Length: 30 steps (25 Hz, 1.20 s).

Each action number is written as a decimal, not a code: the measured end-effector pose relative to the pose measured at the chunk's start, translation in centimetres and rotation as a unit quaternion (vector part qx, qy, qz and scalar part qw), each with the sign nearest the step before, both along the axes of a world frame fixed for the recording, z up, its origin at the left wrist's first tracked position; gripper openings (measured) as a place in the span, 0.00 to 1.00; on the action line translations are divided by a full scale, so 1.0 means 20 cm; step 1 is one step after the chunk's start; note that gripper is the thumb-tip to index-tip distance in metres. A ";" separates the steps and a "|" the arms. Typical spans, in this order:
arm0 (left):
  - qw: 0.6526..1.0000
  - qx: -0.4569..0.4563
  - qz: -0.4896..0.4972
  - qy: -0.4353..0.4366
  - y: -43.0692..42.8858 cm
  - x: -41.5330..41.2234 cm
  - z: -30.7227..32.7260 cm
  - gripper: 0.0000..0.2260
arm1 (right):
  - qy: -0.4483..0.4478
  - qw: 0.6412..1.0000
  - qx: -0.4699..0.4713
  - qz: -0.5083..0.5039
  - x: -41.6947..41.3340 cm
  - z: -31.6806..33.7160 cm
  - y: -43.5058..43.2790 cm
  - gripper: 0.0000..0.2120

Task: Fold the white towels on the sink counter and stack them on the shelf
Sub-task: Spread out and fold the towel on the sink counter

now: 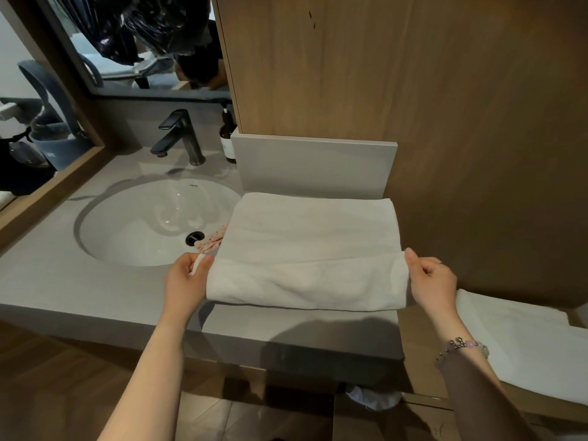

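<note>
A white towel (pixel 310 237) lies spread on the grey sink counter (pixel 95 281), to the right of the basin. Its near edge is lifted and rolled toward the back. My left hand (pixel 186 281) pinches the towel's near left corner. My right hand (pixel 431 278) pinches the near right corner, thumb on top. Another white towel (pixel 521 338) lies on a lower wooden surface at the right, beside my right forearm.
A white oval basin (pixel 152 224) with a black drain sits left of the towel; a pink spotted cloth (pixel 210 243) pokes out under the towel's left edge. A black faucet (pixel 179 136) and a brown bottle (pixel 228 138) stand behind. A wooden panel (pixel 413 74) rises behind the towel.
</note>
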<state>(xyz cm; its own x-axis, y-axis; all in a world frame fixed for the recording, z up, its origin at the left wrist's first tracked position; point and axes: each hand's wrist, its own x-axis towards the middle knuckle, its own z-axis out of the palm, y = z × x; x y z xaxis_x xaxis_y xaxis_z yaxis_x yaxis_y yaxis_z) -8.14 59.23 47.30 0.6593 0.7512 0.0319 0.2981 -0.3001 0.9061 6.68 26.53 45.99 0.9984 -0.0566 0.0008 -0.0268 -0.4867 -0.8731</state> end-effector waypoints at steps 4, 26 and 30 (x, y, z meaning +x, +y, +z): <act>0.999 0.030 0.033 0.004 0.09 0.09 -0.04 0.13 | 0.044 0.999 0.010 -0.019 0.02 -0.05 0.08 0.24; 0.985 0.061 -0.063 0.151 0.28 0.51 -0.17 0.16 | 0.080 0.973 -0.199 -0.079 0.26 -0.13 0.21 0.25; 0.976 0.068 -0.043 0.204 0.31 0.55 -0.19 0.18 | 0.096 0.963 -0.235 -0.085 0.30 -0.13 0.23 0.24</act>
